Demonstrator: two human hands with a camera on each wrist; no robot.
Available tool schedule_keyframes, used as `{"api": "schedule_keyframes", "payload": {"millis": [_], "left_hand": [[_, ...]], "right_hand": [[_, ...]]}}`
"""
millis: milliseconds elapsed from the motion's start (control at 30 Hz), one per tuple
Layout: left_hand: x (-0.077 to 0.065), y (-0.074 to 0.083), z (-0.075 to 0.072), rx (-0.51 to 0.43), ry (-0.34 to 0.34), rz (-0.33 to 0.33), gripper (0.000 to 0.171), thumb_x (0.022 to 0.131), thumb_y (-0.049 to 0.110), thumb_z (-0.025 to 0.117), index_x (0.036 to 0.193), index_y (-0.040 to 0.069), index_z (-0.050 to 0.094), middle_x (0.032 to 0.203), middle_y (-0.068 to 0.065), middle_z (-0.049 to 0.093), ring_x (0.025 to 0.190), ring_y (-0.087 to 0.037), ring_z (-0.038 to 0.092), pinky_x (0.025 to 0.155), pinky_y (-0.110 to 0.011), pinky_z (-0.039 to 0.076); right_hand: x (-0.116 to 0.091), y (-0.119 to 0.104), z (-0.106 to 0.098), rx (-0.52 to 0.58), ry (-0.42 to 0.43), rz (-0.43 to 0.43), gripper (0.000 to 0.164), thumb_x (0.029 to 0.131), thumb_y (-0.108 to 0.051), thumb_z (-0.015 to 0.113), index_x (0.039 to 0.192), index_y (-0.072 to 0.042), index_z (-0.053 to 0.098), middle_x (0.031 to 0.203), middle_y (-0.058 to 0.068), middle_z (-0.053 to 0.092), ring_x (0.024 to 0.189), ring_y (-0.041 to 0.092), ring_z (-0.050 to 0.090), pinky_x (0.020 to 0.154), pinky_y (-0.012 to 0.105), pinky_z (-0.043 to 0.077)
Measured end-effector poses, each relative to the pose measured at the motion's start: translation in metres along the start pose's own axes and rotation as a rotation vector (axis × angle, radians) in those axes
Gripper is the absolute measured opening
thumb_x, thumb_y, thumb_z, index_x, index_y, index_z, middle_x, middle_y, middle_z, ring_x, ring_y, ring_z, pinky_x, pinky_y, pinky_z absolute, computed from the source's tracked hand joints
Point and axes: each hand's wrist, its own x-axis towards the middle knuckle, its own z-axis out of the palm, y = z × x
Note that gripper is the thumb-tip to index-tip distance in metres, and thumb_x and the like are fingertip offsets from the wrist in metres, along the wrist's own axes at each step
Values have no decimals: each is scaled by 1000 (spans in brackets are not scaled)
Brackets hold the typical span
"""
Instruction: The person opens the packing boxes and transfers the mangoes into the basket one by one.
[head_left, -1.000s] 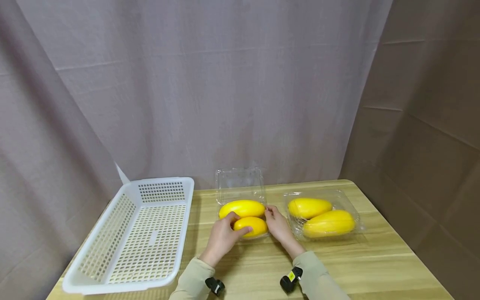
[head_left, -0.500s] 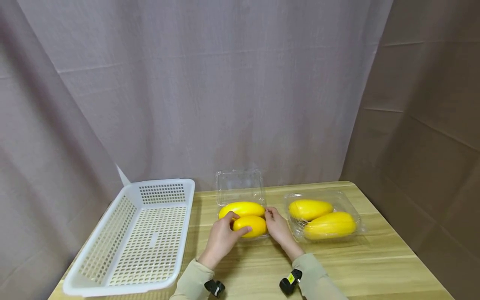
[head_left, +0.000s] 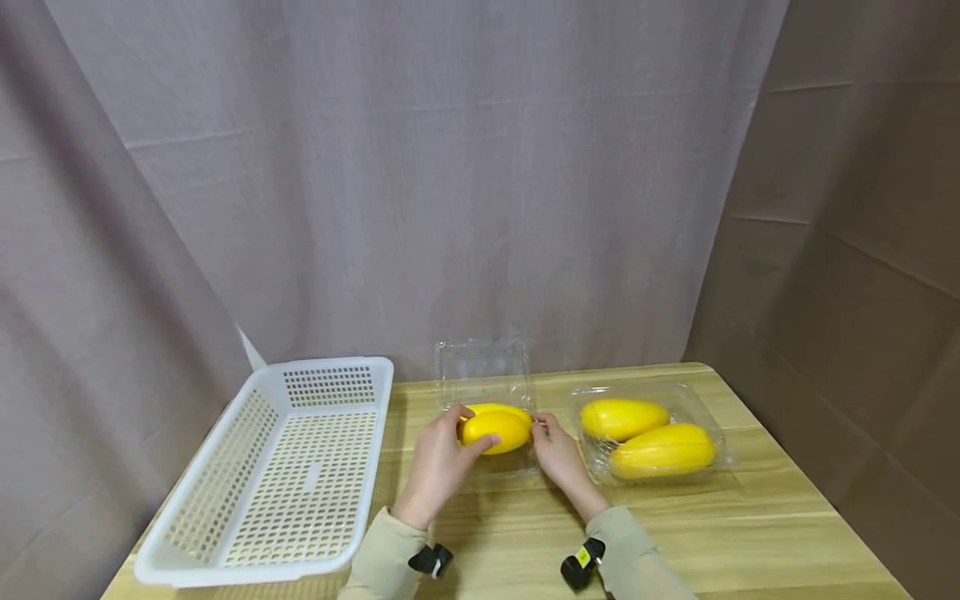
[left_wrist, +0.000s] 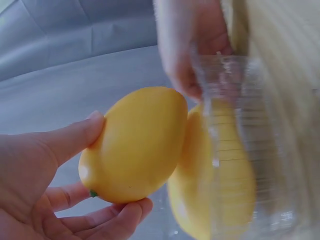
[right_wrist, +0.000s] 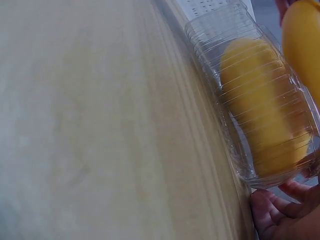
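Note:
My left hand (head_left: 435,467) holds a smooth yellow mango (left_wrist: 137,145) between thumb and fingers, its small green stem end showing in the left wrist view. The fruit is raised above an open clear plastic clamshell box (head_left: 517,475). Inside that box lies another yellow mango (right_wrist: 257,100), partly hidden in the head view by the held one. At the box's right end, my right hand (head_left: 557,450) pinches the rim; in the right wrist view its fingers (right_wrist: 285,210) are at the box's corner. The box's lid (head_left: 483,367) stands upright at the back.
To the right, a second clear plastic box (head_left: 693,400) holds two yellow fruits (head_left: 663,451). A white perforated basket (head_left: 378,450) stands on the left of the wooden table (head_left: 495,542). Grey curtains (head_left: 480,167) hang behind the table.
My left hand has lifted the nearer mango up out of its place in the box, so it now overlaps the farther one in the head view. My right hand keeps its place.

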Motion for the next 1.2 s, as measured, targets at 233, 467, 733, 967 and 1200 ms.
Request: {"api": "schedule_keyframes", "payload": {"millis": [233,467,733,967,1200], "left_hand": [[16,12,-12,-30,33,8,37,84,30,84,108,6,68,88,-2,69,70,-12,56,62,-27,47],[38,32,-29,-98,67,37,39,85,30,82,110,5,67,88,-4,68,71,-14,58,62,-28,49],[61,50,-43,-161,83,5,44,85,29,83,117,3,67,105,-11,72,85,-20,68,72,-33,58],[83,67,-55,-161,63,1,47,85,34,83,120,6,66,110,-10,72,86,-19,68,72,-33,57],[94,63,-81,-103,71,14,44,84,30,84,117,5,66,108,-11,72,83,-21,68,69,-32,56]], "right_hand": [[-1,-1,-2,10,-10,2,40,106,-24,41,135,-1,56,125,21,66,113,39,62,98,55,47],[-1,-1,-4,9,-13,4,42,105,-23,39,136,0,56,129,23,64,118,40,60,99,55,46],[2,1,-3,1,-14,6,42,105,-25,39,134,-1,57,133,25,60,122,43,57,102,56,44],[4,-1,-4,-2,-4,5,42,105,-26,39,134,-2,58,131,23,63,120,42,58,101,56,44],[3,1,-3,0,-12,4,43,105,-26,41,135,0,57,127,23,65,119,42,59,100,55,46]]}}
